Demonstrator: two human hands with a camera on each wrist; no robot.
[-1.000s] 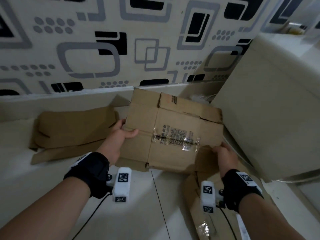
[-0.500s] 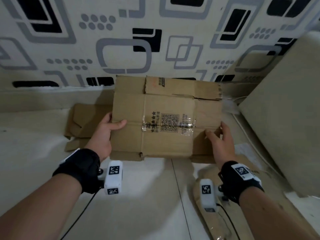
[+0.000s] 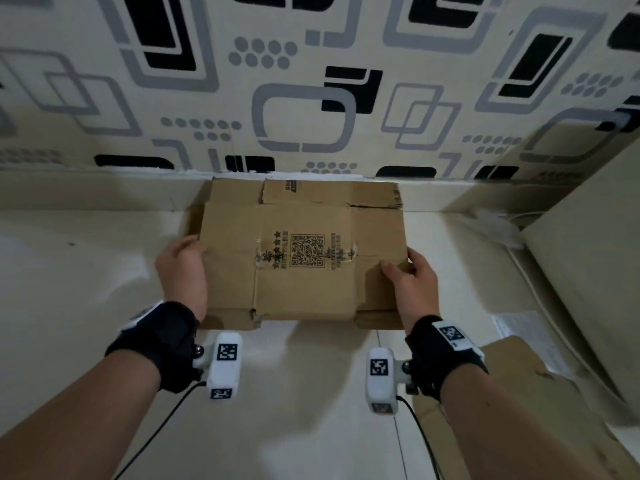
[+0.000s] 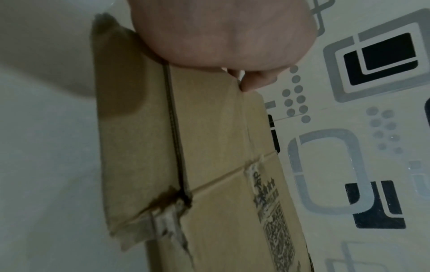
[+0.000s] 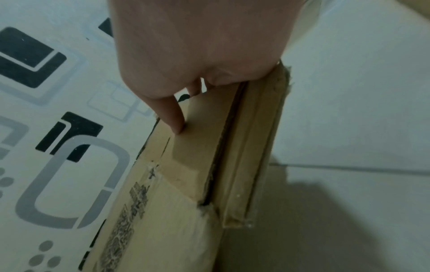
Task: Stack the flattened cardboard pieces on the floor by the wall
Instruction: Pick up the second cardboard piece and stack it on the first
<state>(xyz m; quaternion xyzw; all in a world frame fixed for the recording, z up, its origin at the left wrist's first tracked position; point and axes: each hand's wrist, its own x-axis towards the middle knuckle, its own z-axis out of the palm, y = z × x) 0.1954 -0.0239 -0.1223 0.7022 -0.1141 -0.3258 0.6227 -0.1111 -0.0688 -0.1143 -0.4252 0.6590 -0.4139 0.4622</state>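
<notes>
A flattened cardboard piece (image 3: 301,251) with a printed QR code lies level against the foot of the patterned wall. It covers another flattened piece whose edges (image 3: 228,322) stick out along the left and near sides. My left hand (image 3: 181,261) grips its left edge, thumb on top. My right hand (image 3: 408,275) grips its right edge, thumb on the top face. The left wrist view shows the top piece (image 4: 221,147) just above the lower piece (image 4: 130,147). In the right wrist view a fingertip (image 5: 179,127) presses the top piece (image 5: 190,165), with the layered lower piece (image 5: 256,165) beside it.
Another cardboard piece (image 3: 519,393) lies on the pale tiled floor by my right forearm. A large beige block (image 3: 588,271) stands at the right, with a white cable (image 3: 540,299) and a paper sheet (image 3: 519,327) at its foot. Bare floor (image 3: 69,271) stretches left.
Both hands have carried the QR-code cardboard leftwards and down towards the wall. It now covers the pieces that lay there, and my right hand has shifted up its right edge.
</notes>
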